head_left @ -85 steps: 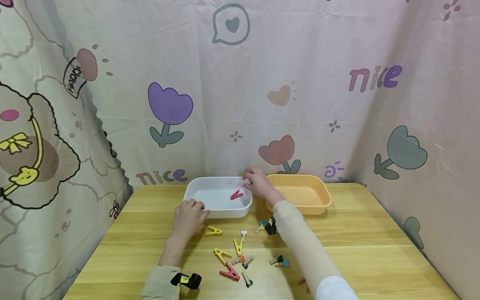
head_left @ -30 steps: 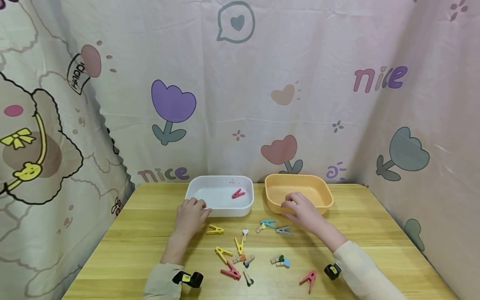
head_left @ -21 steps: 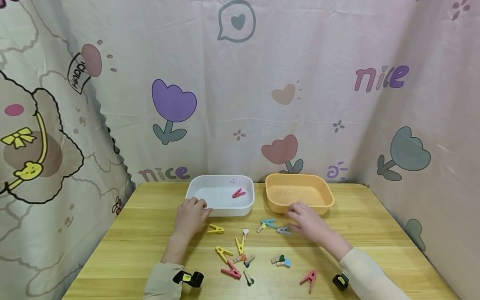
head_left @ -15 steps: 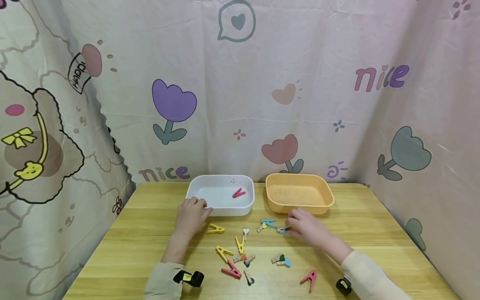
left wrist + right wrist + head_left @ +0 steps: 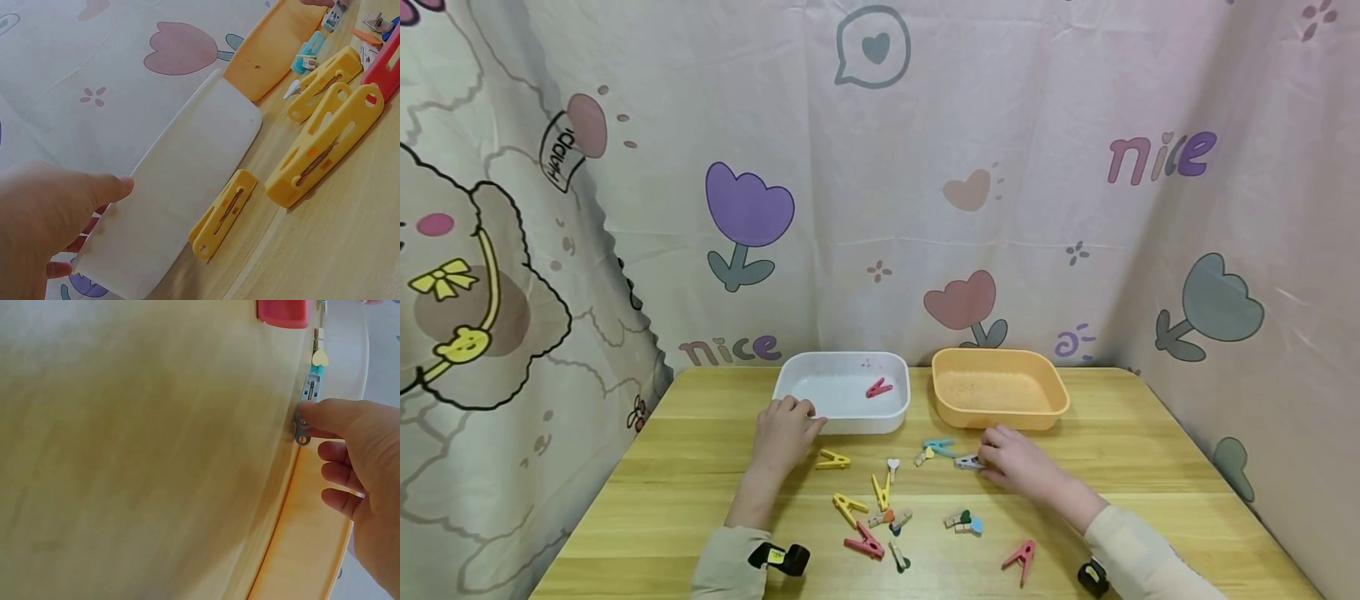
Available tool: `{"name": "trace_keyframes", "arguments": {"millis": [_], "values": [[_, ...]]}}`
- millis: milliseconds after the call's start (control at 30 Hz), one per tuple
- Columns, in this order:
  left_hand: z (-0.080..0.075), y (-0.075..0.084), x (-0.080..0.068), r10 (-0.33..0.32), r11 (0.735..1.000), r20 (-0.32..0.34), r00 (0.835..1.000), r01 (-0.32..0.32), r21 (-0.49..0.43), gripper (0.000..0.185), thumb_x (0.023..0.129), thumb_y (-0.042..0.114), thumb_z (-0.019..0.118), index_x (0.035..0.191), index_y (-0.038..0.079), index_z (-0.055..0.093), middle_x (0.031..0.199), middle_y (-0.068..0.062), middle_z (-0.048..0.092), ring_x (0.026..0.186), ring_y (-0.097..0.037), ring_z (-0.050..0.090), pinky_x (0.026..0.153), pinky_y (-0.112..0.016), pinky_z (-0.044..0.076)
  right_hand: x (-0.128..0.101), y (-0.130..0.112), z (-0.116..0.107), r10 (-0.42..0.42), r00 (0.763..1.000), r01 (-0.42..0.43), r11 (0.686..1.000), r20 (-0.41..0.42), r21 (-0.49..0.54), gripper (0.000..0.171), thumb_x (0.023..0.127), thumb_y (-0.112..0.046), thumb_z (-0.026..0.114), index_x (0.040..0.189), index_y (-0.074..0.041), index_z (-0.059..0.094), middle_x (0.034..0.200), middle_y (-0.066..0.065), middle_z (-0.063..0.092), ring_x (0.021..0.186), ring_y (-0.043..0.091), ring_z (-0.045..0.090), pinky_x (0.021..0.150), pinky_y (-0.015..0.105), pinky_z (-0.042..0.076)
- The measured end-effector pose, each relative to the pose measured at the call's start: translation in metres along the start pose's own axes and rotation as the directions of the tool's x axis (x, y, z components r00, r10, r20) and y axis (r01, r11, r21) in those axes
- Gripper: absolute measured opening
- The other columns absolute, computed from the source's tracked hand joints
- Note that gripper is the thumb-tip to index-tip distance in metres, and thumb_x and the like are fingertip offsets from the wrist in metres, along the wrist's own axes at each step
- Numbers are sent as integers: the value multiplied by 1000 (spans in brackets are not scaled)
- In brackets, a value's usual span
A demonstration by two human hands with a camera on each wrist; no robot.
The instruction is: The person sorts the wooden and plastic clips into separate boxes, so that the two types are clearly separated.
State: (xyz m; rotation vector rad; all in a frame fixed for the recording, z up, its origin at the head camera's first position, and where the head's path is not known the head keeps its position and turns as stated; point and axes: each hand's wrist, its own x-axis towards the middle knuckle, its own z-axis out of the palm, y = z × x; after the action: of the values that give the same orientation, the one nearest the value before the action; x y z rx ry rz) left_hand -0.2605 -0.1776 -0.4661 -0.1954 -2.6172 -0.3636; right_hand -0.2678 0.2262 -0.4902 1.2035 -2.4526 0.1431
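Observation:
My left hand [image 5: 784,435] grips the near left rim of a white plastic tub [image 5: 857,425]. In the left wrist view the thumb lies on the tub's outer wall and the fingers go over the rim. A pink clothespin [image 5: 878,387] lies inside that tub. On the table, in front of an orange tub [image 5: 1000,418], my right hand [image 5: 1018,467] pinches a grey clothespin [image 5: 310,390] between thumb and forefinger. The other fingers are loosely bent. Just left of it lie a light blue clothespin [image 5: 938,447] and a small wooden clip with a yellow heart [image 5: 928,454].
Yellow clothespins [image 5: 833,459], a pink clothespin [image 5: 867,543] and several small wooden clips [image 5: 901,557] lie scattered mid-table. Another pair of clips [image 5: 962,522] and a pink clothespin [image 5: 1020,560] lie nearer the right arm. A printed curtain [image 5: 880,208] hangs behind the tubs.
My right hand has left the white tub's right side, passed the orange tub's front and come down onto the grey clothespin, pinching it. The left hand has stayed on the white tub.

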Motion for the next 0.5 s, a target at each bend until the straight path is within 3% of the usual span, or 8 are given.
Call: {"name": "trace_keyframes", "arguments": {"millis": [167,500], "values": [[2,-1,-1,2,1000,-8,1000,-2,-4,22,87,34,72,88,13,67,90,-9,65,88,-31,59,79,-48,49,-1,0,1,3,1000,-3,1000,28,-9,15,78,-24,80,81,-19,66,91,-8,54,84,9,47,74,28,46],[2,-1,0,-10,1000,1,1000,10,-12,22,87,34,72,90,12,68,91,-9,65,89,-31,59,82,-48,49,3,-2,-1,0,999,0,1000,-39,-4,17,75,-17,82,79,-19,66,88,-8,55,82,9,47,72,28,45]]}}
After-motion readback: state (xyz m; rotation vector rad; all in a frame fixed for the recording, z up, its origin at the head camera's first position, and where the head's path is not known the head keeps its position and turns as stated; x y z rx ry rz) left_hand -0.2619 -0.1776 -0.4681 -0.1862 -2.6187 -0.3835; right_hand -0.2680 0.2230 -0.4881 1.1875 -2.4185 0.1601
